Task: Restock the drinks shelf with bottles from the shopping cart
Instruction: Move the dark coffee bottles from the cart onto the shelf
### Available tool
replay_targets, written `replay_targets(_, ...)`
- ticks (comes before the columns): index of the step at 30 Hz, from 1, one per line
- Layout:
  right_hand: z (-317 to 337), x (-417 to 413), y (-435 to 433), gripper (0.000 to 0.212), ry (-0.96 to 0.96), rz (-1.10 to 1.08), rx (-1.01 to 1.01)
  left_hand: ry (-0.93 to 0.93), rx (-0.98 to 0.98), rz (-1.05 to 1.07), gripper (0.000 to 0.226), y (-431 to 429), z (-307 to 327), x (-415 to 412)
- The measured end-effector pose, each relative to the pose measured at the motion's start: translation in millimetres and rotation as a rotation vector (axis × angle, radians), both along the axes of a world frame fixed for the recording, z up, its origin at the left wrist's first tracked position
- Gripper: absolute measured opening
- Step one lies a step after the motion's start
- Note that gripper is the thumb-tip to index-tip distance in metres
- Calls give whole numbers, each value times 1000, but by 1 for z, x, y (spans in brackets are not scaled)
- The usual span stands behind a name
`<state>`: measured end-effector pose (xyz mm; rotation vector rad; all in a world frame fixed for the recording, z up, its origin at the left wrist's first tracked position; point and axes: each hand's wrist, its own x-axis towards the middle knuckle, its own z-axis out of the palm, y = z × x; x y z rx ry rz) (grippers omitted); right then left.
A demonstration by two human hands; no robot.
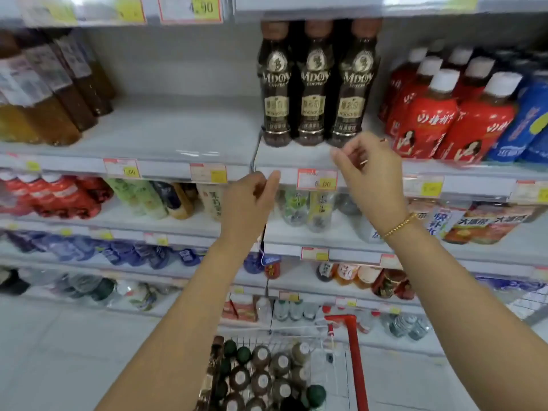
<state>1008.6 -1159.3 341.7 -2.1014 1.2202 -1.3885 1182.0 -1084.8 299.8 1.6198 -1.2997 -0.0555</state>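
Three dark brown coffee bottles (315, 84) stand side by side at the front of the grey drinks shelf (184, 134). My right hand (369, 170) hovers just below and in front of them, fingers loosely curled, holding nothing. My left hand (252, 197) hangs lower, in front of the shelf's price rail, fingers relaxed and empty. Below, the wire shopping cart (296, 333) holds several brown-capped and green-capped bottles (261, 378) seen from above.
Amber tea bottles (44, 93) fill the shelf's left end, red and blue bottles (444, 114) its right. A wide bare stretch of shelf lies left of the coffee bottles. Lower shelves carry mixed drinks. The cart's red handle (355, 360) rises at the right.
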Motion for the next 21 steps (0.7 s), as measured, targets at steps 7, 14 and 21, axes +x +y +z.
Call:
replay_targets(7,-205,46,95,31,477,466,672,240,716,136,19,135,-188,61)
replay_targets(14,-418,64,192,17,789,456,1167,420,1227,205,29,217,-368,83)
replay_targets(21,-499,97,271,40,769,361,1353,263,1286,192,33,211,-432,92)
